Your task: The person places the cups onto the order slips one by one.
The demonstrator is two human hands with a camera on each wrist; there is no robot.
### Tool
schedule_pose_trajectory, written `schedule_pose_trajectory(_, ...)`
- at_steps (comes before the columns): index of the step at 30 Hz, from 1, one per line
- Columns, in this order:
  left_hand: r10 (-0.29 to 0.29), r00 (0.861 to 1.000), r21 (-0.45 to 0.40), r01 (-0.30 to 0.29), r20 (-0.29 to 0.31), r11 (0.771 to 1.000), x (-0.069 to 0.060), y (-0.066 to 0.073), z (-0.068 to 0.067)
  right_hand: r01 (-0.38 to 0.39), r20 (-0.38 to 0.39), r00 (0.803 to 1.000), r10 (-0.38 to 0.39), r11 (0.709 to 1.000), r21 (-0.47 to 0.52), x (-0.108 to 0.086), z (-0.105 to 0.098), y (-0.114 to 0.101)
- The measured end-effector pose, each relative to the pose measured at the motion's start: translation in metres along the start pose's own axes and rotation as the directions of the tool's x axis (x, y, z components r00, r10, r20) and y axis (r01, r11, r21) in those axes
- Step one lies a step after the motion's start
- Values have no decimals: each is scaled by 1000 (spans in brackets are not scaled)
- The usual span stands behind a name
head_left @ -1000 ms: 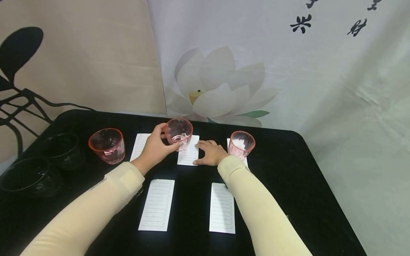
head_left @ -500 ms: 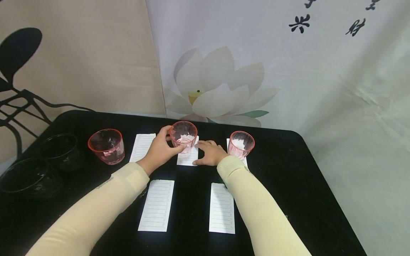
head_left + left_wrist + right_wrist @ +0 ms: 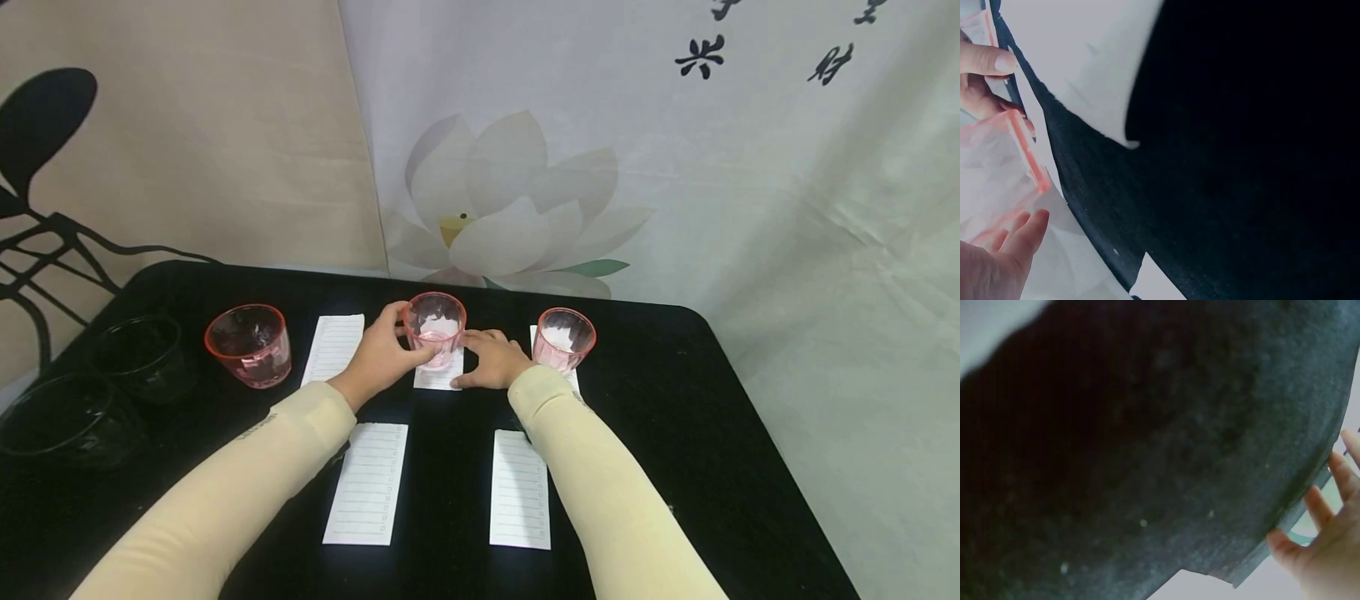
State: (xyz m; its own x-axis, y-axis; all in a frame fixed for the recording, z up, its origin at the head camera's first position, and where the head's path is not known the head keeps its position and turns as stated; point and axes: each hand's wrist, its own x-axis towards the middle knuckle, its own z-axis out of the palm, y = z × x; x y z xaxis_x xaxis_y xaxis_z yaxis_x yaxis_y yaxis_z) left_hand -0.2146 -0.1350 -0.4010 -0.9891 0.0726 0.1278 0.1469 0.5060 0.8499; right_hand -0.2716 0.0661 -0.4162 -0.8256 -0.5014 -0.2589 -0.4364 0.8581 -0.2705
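Note:
In the head view my left hand (image 3: 378,354) grips a pink glass (image 3: 438,358) upright, thumb at the near side and fingers round the left. The glass is over a white lined card (image 3: 431,382); whether its base touches the card cannot be told. My right hand (image 3: 495,360) lies at the card's right edge, fingers spread, fingertips close to the glass. The left wrist view shows the left hand (image 3: 1004,269) beside the tilted-looking glass (image 3: 991,175), with the right hand (image 3: 979,75) beyond. Relaxed fingers of the right hand (image 3: 1329,544) appear in the right wrist view.
Another pink glass (image 3: 564,358) stands on a card at the right, and one (image 3: 258,358) stands at the left. Two dark clear glasses (image 3: 146,358) are at the far left. More cards (image 3: 369,487) lie on the black table (image 3: 675,433), one (image 3: 520,492) near the right forearm.
My left hand has moved the pink glass rightward and down, over the middle card and closer to the right hand. The right hand has stayed in place.

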Motion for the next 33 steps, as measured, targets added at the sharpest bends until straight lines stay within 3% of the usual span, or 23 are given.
schedule_pose_trajectory(13,-31,999,31,29,35,999,2,-4,6,-17,2,1000,17,1000,2,-1,3,1)
schedule_pose_trajectory(33,-58,997,10,57,42,998,4,1,8,-19,-6,1000,19,1000,18,2,2,1)
